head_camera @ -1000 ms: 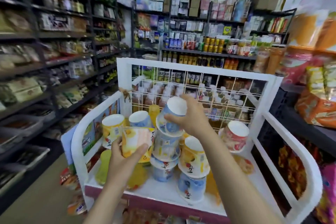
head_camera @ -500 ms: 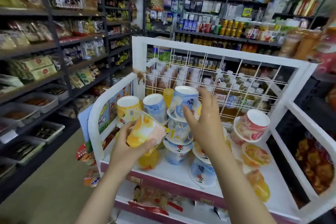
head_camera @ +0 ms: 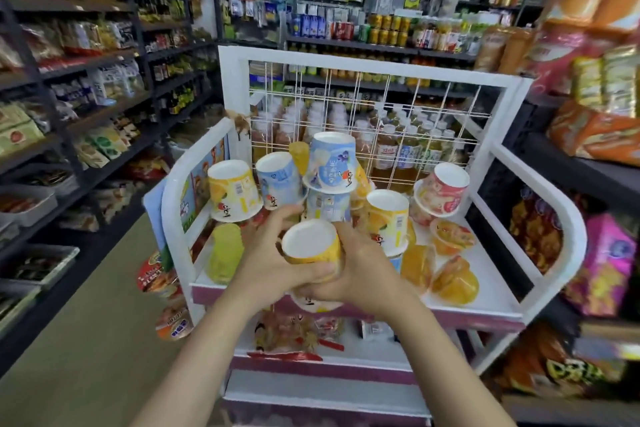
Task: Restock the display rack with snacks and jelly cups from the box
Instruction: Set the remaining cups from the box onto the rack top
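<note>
At the centre of the frame both hands hold one upside-down yellow jelly cup [head_camera: 311, 246] over the front edge of the white display rack [head_camera: 540, 229]; the left hand [head_camera: 270, 263] curls its fingers round the cup's left side, and the right hand [head_camera: 363, 270] wraps it from the right and below; behind it, on the top shelf, stand more upturned cups, a blue stack [head_camera: 330, 168] in the middle, a pink cup [head_camera: 441, 189] at the right; loose orange jellies [head_camera: 453, 279] lie at lower right.

A yellow jelly cup [head_camera: 311, 246] sits upside down, white base up, near the front of the white display rack [head_camera: 550, 253]. Farther back stand inverted blue, yellow and pink cups; clear orange jellies lie right.
</note>
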The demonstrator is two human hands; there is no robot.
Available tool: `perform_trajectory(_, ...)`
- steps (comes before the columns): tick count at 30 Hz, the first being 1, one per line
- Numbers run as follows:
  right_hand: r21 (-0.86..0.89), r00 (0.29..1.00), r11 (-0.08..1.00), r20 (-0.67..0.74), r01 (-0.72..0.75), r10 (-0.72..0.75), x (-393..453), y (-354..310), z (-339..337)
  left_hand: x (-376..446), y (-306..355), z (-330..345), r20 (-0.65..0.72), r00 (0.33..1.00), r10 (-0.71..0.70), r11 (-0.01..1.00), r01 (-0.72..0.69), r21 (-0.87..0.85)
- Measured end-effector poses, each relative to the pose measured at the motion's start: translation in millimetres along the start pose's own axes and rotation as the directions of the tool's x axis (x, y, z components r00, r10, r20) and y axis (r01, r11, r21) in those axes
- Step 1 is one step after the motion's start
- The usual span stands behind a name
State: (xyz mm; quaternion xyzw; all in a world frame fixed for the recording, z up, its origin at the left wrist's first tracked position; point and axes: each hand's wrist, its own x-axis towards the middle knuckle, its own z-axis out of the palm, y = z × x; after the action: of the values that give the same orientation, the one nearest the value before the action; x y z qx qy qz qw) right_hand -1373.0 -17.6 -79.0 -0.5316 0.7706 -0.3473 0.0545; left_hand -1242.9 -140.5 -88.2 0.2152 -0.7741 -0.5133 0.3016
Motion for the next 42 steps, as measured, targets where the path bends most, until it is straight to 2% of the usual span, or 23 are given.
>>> perform_trajectory(2,0.176,0.993,0.977,0.026,-0.117,0.114,-14,5,11,-5,-10,-3,0.071,0.997,0.008,0.999,-0.005,-0.04)
perform_trajectory(4,0.232,0.977,0.951,-0.005,-0.207,0.214,-27,15,25,-7,-22,-12,0.05,0.999,-0.003,0.996,0.007,-0.084)
perform_trajectory(5,0.237,0.966,0.941,-0.03,-0.242,0.256,-32,21,32,-7,-30,-18,0.004,1.0,0.002,0.999,-0.001,-0.042)
perform_trajectory(7,0.236,0.942,0.924,-0.081,-0.3,0.326,-38,30,46,-8,-50,-25,-0.048,0.998,0.05,0.983,-0.04,0.182)
perform_trajectory(10,0.219,0.904,0.907,-0.158,-0.36,0.397,-35,36,63,-8,-77,-21,0.092,0.993,0.073,0.895,-0.106,0.433)
perform_trajectory(13,0.247,0.877,0.897,-0.23,-0.367,0.422,-26,38,73,-6,-96,-18,0.156,0.984,0.085,0.847,-0.154,0.508)
perform_trajectory(16,0.252,0.887,0.917,-0.273,-0.308,0.373,-18,37,75,-6,-98,-19,0.13,0.988,0.084,0.823,-0.142,0.55)
perform_trajectory(23,-0.031,0.932,0.951,-0.21,-0.309,0.296,9,45,83,-5,-98,-14,0.09,0.992,0.093,0.834,-0.127,0.537)
perform_trajectory(27,-0.092,0.93,0.938,-0.194,-0.335,0.313,24,50,85,-5,-98,-13,0.079,0.99,0.117,0.834,-0.141,0.534)
perform_trajectory(32,-0.217,0.955,0.946,-0.228,-0.239,0.189,15,51,88,-6,-98,-11,0.076,0.99,0.12,0.834,-0.142,0.533)
perform_trajectory(35,-0.358,0.944,0.918,-0.326,-0.17,0.047,2,54,89,-7,-97,-10,0.072,0.992,0.104,0.837,-0.126,0.533)
perform_trajectory(37,-0.463,0.946,0.88,-0.319,-0.106,-0.054,0,57,92,-8,-97,-9,0.069,0.993,0.1,0.828,-0.121,0.547)
perform_trajectory(42,-0.563,0.974,0.822,-0.219,-0.084,-0.05,1,61,96,-12,-95,-8,0.071,0.994,0.079,0.775,-0.106,0.623)
